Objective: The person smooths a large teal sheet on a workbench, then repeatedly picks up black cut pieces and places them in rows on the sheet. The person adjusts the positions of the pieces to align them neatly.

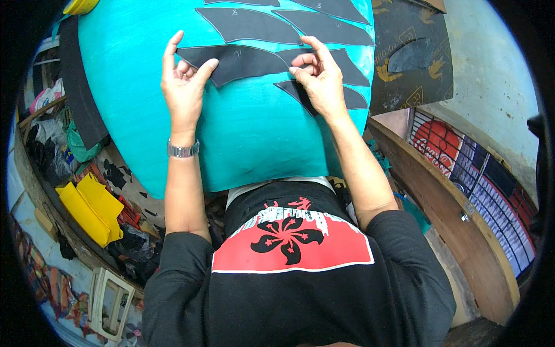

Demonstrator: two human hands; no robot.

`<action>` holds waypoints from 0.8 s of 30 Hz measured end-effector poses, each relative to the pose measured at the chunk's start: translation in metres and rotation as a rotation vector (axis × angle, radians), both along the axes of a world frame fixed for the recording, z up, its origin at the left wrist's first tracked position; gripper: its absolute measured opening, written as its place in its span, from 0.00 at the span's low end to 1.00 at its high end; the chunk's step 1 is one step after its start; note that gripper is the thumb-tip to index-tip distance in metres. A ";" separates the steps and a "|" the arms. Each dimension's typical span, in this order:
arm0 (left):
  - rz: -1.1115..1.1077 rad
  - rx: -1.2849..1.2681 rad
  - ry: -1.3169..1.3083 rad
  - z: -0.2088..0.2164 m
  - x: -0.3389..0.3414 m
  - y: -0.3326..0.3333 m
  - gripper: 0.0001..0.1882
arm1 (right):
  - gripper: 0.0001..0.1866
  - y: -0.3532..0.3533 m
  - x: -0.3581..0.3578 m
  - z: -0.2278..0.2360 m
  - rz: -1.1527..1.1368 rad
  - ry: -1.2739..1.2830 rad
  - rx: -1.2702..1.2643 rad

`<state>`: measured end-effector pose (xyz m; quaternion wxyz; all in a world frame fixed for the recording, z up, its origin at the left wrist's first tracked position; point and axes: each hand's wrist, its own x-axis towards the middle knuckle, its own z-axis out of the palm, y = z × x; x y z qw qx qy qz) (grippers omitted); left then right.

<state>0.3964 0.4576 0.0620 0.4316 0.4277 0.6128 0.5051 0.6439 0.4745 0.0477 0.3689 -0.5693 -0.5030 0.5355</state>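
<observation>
A flat black leaf-shaped piece (245, 61) with a pale outline and a chalk mark lies on a turquoise sheet (248, 133). At its left end is my left hand (188, 87), index finger raised, thumb spread over the piece and the other fingers curled. My right hand (321, 78) is by its right tip, index finger stretched and thumb apart, the rest bent. Beneath and beside my right hand are another black piece (351, 68) and a lower one (354, 99), both partly covered. Farther off lie similar pieces, including one at left (248, 26) and one at right (326, 29).
A dark patterned sheet (399, 87) adjoins the turquoise sheet at right, beyond a wooden plank (457, 231). At left are a black strip (84, 92), folded yellow material (91, 208), heaped bags and scraps, and a pale plastic frame (110, 303).
</observation>
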 end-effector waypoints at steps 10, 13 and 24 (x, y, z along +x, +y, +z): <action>-0.193 0.170 -0.354 0.035 0.001 -0.002 0.44 | 0.39 0.001 0.004 0.008 0.163 0.187 -0.057; -0.195 0.171 -0.408 0.031 0.000 0.000 0.44 | 0.43 0.002 0.004 0.011 0.155 0.189 -0.021; -0.165 0.108 -0.161 0.022 0.000 0.002 0.41 | 0.37 0.010 0.000 0.012 0.250 0.221 -0.070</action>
